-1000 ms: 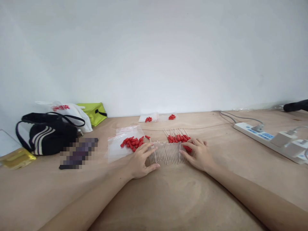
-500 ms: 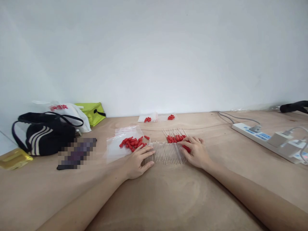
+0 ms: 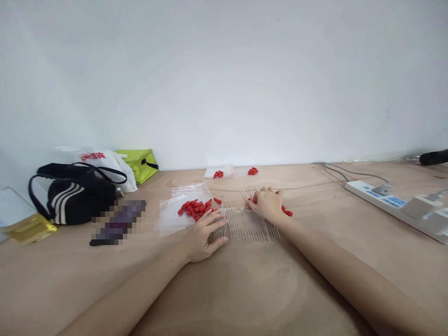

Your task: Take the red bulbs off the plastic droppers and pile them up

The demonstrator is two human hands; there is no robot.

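A row of thin clear tubes (image 3: 245,225) lies side by side on the wooden table. My left hand (image 3: 206,235) rests at the row's left end, fingers spread and touching the outermost tubes. Just behind that hand is a pile of red rubber bulbs (image 3: 196,207) on clear zip bags (image 3: 168,219). My right hand (image 3: 269,204) is beyond the row's right part, over a group of tubes with red bulbs (image 3: 287,212) on their near ends. Its fingers are curled down among them, and the hand hides what they grip.
Two small heaps of red bulbs (image 3: 252,171) lie on bags near the wall. At the left are a black bag (image 3: 82,200), a white plastic bag (image 3: 119,168), a green box bag (image 3: 140,163) and a yellow tray (image 3: 30,228). A power strip (image 3: 388,203) with plugs lies right.
My right hand has moved left and away from me, from the right edge of the bulb-tipped tubes to over them. My left hand stays at the row's left end. The view has shifted slightly.
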